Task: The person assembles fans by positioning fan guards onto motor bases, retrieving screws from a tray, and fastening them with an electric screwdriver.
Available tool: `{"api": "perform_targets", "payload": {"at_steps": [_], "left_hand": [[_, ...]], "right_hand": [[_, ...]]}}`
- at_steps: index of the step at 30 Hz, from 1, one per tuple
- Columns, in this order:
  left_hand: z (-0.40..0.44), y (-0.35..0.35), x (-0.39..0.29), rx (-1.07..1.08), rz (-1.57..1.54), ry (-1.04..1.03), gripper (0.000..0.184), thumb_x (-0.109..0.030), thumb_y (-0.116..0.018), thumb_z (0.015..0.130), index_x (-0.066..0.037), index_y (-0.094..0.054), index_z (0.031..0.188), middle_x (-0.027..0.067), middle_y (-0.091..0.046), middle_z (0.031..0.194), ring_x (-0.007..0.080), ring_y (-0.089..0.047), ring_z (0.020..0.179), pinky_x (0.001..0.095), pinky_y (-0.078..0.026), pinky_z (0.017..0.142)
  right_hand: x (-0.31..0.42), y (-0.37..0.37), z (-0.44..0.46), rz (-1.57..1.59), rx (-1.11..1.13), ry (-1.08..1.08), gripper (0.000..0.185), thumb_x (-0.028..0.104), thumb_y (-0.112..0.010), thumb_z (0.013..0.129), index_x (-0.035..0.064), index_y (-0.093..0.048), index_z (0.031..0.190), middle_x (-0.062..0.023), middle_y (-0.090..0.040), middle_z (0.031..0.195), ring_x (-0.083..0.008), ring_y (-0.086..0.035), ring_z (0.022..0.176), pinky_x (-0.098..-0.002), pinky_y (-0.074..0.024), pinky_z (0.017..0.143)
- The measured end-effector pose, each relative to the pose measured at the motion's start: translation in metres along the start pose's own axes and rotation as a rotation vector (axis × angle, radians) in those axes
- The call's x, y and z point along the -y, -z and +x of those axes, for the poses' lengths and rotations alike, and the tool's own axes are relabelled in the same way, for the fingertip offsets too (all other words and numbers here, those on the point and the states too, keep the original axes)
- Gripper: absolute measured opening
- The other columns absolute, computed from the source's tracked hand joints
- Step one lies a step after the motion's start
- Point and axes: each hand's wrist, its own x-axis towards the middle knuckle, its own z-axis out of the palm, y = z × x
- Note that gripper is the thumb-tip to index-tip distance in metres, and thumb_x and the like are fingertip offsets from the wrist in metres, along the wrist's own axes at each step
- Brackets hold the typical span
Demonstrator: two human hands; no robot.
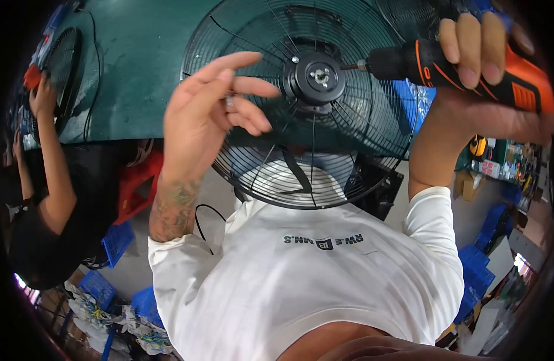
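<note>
A round black wire fan guard (314, 174) stands in front of me, its lower part over the table's near edge. At its middle sits a black motor housing (298, 84) with a metal shaft and small screws. My right hand (479, 54) grips an orange and black cordless drill (397, 64). The drill's thin bit points left at the housing's right side; whether it touches, I cannot tell. My left hand (220, 99), slightly blurred, hovers left of the housing, over the guard. Its fingers are stretched and apart, a ring on one, and nothing shows in them.
Under the fan lies a green tabletop (135, 66) with a black cable. At the left a co-worker's hand (43, 96) is by another fan guard (66, 60) and an orange tool. A red stool (138, 186) and blue crates (117, 240) stand below. Cartons and shelves line the right.
</note>
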Motion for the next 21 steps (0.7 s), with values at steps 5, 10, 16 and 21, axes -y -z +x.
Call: {"api": "perform_targets", "payload": {"at_steps": [5,10,16,21], "left_hand": [[0.009,-0.022,0.022,0.309,0.119,0.219,0.041,-0.012,-0.040,0.102,0.010,-0.058,0.132,-0.0019,-0.045,0.053,0.0063,-0.041,0.044,0.0202,-0.036,0.044],[0.009,-0.046,0.038,0.362,0.306,0.409,0.028,-0.013,-0.042,0.103,0.001,-0.063,0.113,-0.0070,-0.037,0.066,0.0031,-0.031,0.053,0.0204,-0.030,0.048],[0.001,-0.060,0.055,0.459,0.374,0.405,0.031,-0.015,-0.044,0.107,0.004,-0.062,0.124,-0.0017,-0.048,0.073,0.0044,-0.043,0.058,0.0220,-0.046,0.055],[-0.003,-0.065,0.045,0.568,0.518,0.478,0.042,-0.031,-0.041,0.113,0.003,-0.066,0.117,0.0028,-0.063,0.072,0.0042,-0.047,0.055,0.0208,-0.043,0.051]], "right_hand": [[-0.010,-0.012,-0.040,0.056,0.002,0.235,0.053,0.055,-0.056,0.099,0.0102,-0.050,0.128,-0.0042,-0.056,0.077,-0.0185,-0.058,0.060,-0.0363,-0.0513,0.067],[0.014,-0.028,-0.087,-0.001,-0.118,0.072,0.077,0.067,-0.073,0.075,0.0109,-0.059,0.126,0.0002,-0.056,0.083,-0.0134,-0.054,0.070,-0.0314,-0.0432,0.077],[0.005,-0.038,-0.120,0.078,-0.304,0.123,0.072,0.063,-0.074,0.077,0.0113,-0.060,0.125,-0.0003,-0.058,0.083,-0.0127,-0.053,0.068,-0.0298,-0.0419,0.076],[0.012,-0.048,-0.125,0.083,-0.337,0.148,0.067,0.056,-0.077,0.075,0.0110,-0.061,0.122,-0.0003,-0.060,0.084,-0.0116,-0.055,0.066,-0.0286,-0.0452,0.074]]}}
